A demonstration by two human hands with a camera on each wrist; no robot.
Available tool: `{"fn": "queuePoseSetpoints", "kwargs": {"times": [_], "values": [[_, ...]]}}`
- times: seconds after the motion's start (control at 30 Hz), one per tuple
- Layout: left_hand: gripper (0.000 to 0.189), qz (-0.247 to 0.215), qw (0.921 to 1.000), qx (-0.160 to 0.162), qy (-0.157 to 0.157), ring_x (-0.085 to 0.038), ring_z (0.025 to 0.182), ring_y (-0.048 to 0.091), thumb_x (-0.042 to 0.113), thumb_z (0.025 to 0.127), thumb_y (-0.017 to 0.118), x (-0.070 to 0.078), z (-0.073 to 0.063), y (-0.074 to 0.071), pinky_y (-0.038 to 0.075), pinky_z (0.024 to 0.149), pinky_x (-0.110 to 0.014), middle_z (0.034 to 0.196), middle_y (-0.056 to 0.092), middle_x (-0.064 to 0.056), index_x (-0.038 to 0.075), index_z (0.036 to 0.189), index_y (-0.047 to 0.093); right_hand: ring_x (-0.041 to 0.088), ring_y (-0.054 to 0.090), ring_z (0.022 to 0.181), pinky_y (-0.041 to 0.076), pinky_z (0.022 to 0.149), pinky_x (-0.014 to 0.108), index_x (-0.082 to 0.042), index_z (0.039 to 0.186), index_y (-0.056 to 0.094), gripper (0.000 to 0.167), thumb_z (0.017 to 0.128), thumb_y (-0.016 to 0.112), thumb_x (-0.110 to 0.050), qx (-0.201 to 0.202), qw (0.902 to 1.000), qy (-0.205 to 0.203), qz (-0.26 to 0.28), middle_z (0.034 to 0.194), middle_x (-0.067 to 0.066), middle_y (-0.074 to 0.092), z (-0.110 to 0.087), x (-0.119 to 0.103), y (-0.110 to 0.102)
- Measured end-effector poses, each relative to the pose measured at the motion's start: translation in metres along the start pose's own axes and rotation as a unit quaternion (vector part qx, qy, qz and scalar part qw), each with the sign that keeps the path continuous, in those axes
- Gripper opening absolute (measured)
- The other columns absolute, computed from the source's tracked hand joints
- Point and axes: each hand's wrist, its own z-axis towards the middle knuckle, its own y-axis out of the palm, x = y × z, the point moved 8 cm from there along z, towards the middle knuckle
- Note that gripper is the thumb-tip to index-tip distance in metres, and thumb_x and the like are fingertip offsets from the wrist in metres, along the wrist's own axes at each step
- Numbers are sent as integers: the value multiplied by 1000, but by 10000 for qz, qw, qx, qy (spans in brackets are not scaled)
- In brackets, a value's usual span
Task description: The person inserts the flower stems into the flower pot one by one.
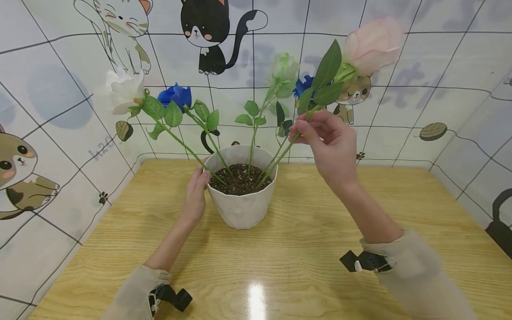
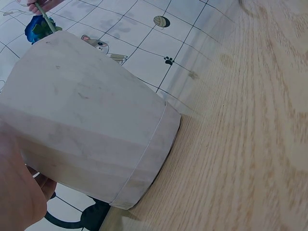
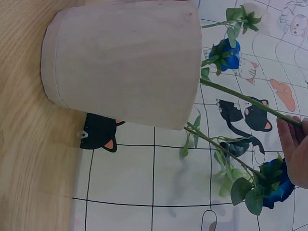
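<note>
A white flower pot (image 1: 242,211) filled with dark soil (image 1: 240,178) stands upright on the table. My left hand (image 1: 194,195) holds its left side near the rim; some of its fingers are hidden behind the pot. With thumb and fingers, my right hand (image 1: 336,151) pinches the stem of a pink rose (image 1: 374,46), whose lower end is in the soil. Also standing in the soil are a white rose (image 1: 122,91) leaning left, a blue rose (image 1: 176,95), a pale green rose (image 1: 285,71) and a second blue rose (image 3: 278,185), partly hidden in the head view.
The wooden table (image 1: 256,258) meets a wall covering (image 1: 256,58) with cat drawings and grid lines close behind the pot. At the far right edge is a black object (image 1: 502,231), partly cut off. Both wrists wear black straps with small cameras.
</note>
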Motion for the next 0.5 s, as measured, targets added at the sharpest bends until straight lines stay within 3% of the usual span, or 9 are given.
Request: {"fn": "queuePoseSetpoints", "kwargs": {"times": [0.27,0.5], "values": [[48,58,9999,37,73,-32,134,47,25,107,34,0,1,0,37,107,-51,143,52,-21,3,149,44,23,70,77,59,77,40,13,97,64,6,92,66,9,-201,9993,-2,-304,89,10,72,-11,13,9],[48,98,9999,57,93,-33,134,47,25,108,35,0,0,-1,36,107,-53,144,52,-21,3,150,44,22,69,76,59,76,39,15,94,62,5,91,65,12,-266,9984,-301,-392,86,11,72,-17,14,19]]}}
